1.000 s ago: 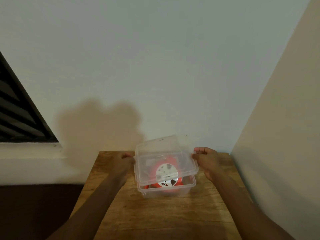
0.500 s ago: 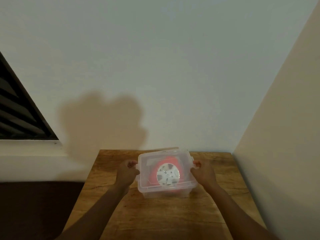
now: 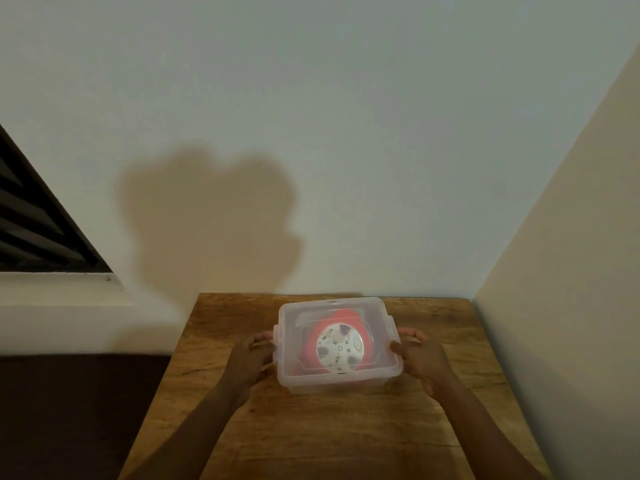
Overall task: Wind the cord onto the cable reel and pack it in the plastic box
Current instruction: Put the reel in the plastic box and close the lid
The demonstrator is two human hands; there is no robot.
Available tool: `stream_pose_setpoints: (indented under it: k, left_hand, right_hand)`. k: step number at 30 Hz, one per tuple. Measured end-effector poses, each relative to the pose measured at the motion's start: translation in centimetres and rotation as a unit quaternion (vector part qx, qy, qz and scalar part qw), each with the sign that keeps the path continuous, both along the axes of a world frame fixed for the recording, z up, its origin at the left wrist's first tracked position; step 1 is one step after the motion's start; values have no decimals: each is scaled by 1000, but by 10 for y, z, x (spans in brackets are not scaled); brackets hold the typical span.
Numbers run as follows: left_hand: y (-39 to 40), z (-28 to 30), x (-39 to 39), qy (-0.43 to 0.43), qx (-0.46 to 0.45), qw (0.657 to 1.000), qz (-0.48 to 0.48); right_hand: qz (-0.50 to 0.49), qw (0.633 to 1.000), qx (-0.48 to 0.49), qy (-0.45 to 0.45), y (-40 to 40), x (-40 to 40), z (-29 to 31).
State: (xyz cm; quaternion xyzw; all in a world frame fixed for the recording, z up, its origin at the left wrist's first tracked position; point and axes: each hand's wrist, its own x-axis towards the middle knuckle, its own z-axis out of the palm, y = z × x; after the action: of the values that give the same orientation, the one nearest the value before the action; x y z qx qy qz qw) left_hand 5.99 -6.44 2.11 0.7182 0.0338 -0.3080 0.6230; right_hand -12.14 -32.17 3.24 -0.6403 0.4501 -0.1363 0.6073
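Observation:
A clear plastic box stands on the far middle of the wooden table. Its clear lid lies flat on top. Through the lid I see the orange cable reel with its white round face; the cord itself is not visible. My left hand grips the box's left side at the lid's edge. My right hand grips the right side the same way, thumb on the lid rim.
The table sits in a corner: a white wall behind it and a cream wall close on the right. A dark louvred window with a white sill is at the left. Dark floor lies left of the table.
The lid was held tilted above the box; both hands have lowered it flat onto the box and now hold its two sides.

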Motion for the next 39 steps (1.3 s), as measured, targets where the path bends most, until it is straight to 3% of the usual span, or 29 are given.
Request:
stream_pose_setpoints:
  k: [8,17,22,25,29,34,39]
  left_hand:
    - [2,-2,11,51,-6,999,3]
    - [2,-6,18,53,12,998,-22]
    - [-3,-6,9,56,11,998,-39]
    - [-4,-9,1,71,11,995,-69]
    - [-4,-8,-5,63,-2,994,-84]
    - [-5,-5,-5,65,1,996,-66]
    - [-5,-3,-7,48,5,998,-46]
  right_hand:
    - [-18,991,121,-61,5,-6,-1]
    - [11,982,180,-55,1,-19,0]
    - [26,956,288,-54,-4,-32,-7]
    - [48,952,299,-48,-8,-31,-3]
    - [48,963,262,-34,-12,-25,4]
    - [94,994,32,40,-3,-17,12]
    - [112,988,-72,74,3,-15,2]
